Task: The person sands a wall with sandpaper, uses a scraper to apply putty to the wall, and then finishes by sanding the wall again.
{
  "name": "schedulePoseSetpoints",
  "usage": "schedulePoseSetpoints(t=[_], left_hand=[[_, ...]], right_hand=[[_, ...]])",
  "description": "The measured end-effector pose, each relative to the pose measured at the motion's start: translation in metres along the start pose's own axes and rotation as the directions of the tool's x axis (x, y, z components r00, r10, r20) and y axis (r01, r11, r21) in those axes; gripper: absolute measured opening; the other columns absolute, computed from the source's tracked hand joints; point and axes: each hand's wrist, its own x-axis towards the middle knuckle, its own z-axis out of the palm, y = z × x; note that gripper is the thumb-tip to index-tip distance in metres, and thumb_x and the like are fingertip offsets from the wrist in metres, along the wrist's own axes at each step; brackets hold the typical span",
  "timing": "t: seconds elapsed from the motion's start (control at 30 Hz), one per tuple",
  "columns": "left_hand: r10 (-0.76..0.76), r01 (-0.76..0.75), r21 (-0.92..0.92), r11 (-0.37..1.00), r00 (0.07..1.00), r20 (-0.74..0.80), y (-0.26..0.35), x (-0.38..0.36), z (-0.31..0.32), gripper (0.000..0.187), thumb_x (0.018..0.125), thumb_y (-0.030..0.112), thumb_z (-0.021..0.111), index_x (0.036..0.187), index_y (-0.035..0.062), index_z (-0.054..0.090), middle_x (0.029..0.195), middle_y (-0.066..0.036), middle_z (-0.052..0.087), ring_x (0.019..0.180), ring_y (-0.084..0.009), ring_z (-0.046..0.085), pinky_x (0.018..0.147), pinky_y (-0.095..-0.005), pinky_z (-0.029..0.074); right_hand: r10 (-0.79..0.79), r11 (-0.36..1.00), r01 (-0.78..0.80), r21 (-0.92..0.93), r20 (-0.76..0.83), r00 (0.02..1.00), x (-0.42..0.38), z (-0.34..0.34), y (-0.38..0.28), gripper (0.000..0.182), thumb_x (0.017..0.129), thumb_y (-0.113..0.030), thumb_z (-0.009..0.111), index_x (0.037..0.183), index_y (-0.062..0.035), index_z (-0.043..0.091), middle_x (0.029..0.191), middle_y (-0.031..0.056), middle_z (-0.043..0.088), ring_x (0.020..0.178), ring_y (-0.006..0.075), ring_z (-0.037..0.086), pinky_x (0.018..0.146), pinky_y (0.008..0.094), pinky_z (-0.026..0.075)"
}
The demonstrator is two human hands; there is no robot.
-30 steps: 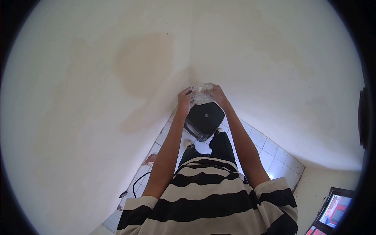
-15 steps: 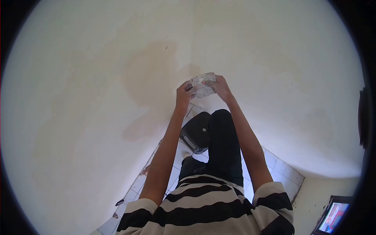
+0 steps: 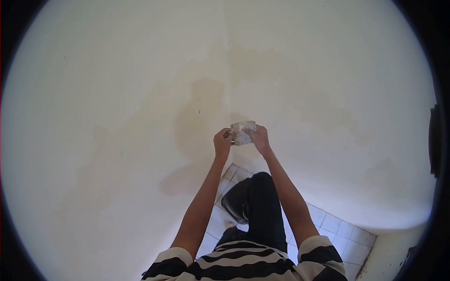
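Held up between both hands is a small, roughly square piece of sandpaper [image 3: 243, 136], whitish grey and mottled with dust. The fingers of my left hand [image 3: 222, 142] pinch its left edge. On its other side, my right hand [image 3: 260, 139] grips it with the thumb lying across its face. Behind both hands rises the wall corner, where pale walls [image 3: 154, 140] meet in a vertical line. The walls carry uneven yellowish-beige patches, and a shadow falls just left of the corner.
Below the hands a black rounded object [image 3: 236, 200] stands on the white tiled floor [image 3: 349, 234], beside my dark-trousered leg [image 3: 266, 215]. A dark object [image 3: 435, 140] juts in at the right edge of the view.
The view has tilted upward, so the hands and sandpaper appear lower and more wall shows above. The screen-like frame at lower right has mostly left the view. Both hands keep hold of the sandpaper.
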Motion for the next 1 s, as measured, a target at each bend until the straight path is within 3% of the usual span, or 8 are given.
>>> schedulePoseSetpoints(t=[0.3,0.4,0.47,0.53,0.63,0.87,0.93,1.0], left_hand=[[0.539,-0.495,0.265,0.827,0.832,-0.129,0.007,-0.008,0.016,0.019,0.082,0.012,0.069,0.095,-0.0007,0.064,0.074,-0.009,0.066,0.065,-0.0131,0.060,0.060,-0.0285,0.048],[0.661,-0.640,0.166,0.750,0.737,-0.144,0.057,-0.027,0.024,0.020,0.083,0.013,0.068,0.097,0.0000,0.062,0.078,-0.010,0.065,0.067,-0.0173,0.060,0.062,-0.0301,0.048],[0.744,-0.709,0.233,0.665,0.657,-0.124,0.109,-0.048,0.023,0.020,0.084,0.012,0.067,0.099,-0.0002,0.060,0.080,-0.012,0.064,0.069,-0.0194,0.060,0.063,-0.0309,0.049],[0.875,-0.832,0.288,0.475,0.480,-0.057,0.184,-0.040,0.025,0.023,0.084,0.007,0.065,0.103,-0.0006,0.055,0.084,-0.014,0.063,0.072,-0.0230,0.061,0.065,-0.0325,0.049],[0.927,-0.863,0.373,0.341,0.374,0.018,0.251,-0.092,0.006,0.026,0.084,0.001,0.063,0.105,-0.0008,0.049,0.089,-0.016,0.062,0.075,-0.0257,0.063,0.066,-0.0345,0.050],[0.801,-0.733,0.473,0.489,0.592,0.088,0.345,-0.238,-0.047,0.019,0.083,0.003,0.065,0.096,-0.0002,0.052,0.088,-0.015,0.062,0.075,-0.0281,0.063,0.065,-0.0352,0.051],[0.758,-0.683,0.510,0.522,0.646,0.088,0.362,-0.069,0.004,0.016,0.082,0.004,0.066,0.093,-0.0002,0.054,0.087,-0.014,0.063,0.075,-0.0280,0.064,0.065,-0.0350,0.051],[0.746,-0.669,0.539,0.511,0.657,0.109,0.361,-0.082,0.001,0.014,0.082,0.005,0.066,0.090,-0.0002,0.056,0.086,-0.013,0.063,0.074,-0.0279,0.064,0.064,-0.0347,0.051]], right_hand=[[-0.191,0.970,0.168,-0.177,-0.122,0.974,-0.002,0.007,-0.004,0.019,0.085,-0.012,0.067,0.094,0.0046,0.067,0.081,0.0044,0.067,0.068,0.0087,0.060,0.061,0.0257,0.051],[-0.426,0.903,0.410,-0.128,-0.150,0.892,-0.035,0.009,-0.059,0.016,0.086,-0.011,0.065,0.093,0.0034,0.067,0.080,0.0087,0.069,0.067,0.0107,0.059,0.063,0.0268,0.050],[-0.584,0.699,0.504,-0.507,0.002,0.812,-0.042,0.008,-0.138,0.014,0.087,-0.008,0.061,0.095,0.0015,0.067,0.080,0.0163,0.067,0.070,0.0209,0.064,0.066,0.0305,0.050],[-0.851,0.437,0.745,-0.503,0.035,0.523,-0.043,0.018,-0.204,0.015,0.087,-0.004,0.057,0.100,0.0010,0.063,0.088,0.0213,0.065,0.080,0.0383,0.064,0.068,0.0394,0.052],[-0.866,0.376,0.792,-0.481,0.123,0.485,-0.085,0.028,-0.288,0.020,0.086,-0.001,0.057,0.105,0.0026,0.060,0.096,0.0199,0.066,0.081,0.0337,0.067,0.067,0.0352,0.055],[-0.682,0.590,0.703,-0.397,0.220,0.697,-0.191,0.057,-0.382,0.036,0.085,0.002,0.055,0.120,-0.0059,0.058,0.102,0.0169,0.065,0.083,0.0298,0.067,0.069,0.0368,0.055],[-0.646,0.609,0.696,-0.381,0.270,0.714,-0.010,0.002,-0.371,0.037,0.085,0.001,0.056,0.120,-0.0076,0.058,0.101,0.0168,0.065,0.082,0.0303,0.067,0.069,0.0364,0.055],[-0.652,0.596,0.714,-0.368,0.298,0.697,-0.018,-0.006,-0.366,0.038,0.084,0.001,0.056,0.121,-0.0093,0.058,0.101,0.0167,0.065,0.082,0.0308,0.067,0.069,0.0361,0.055]])
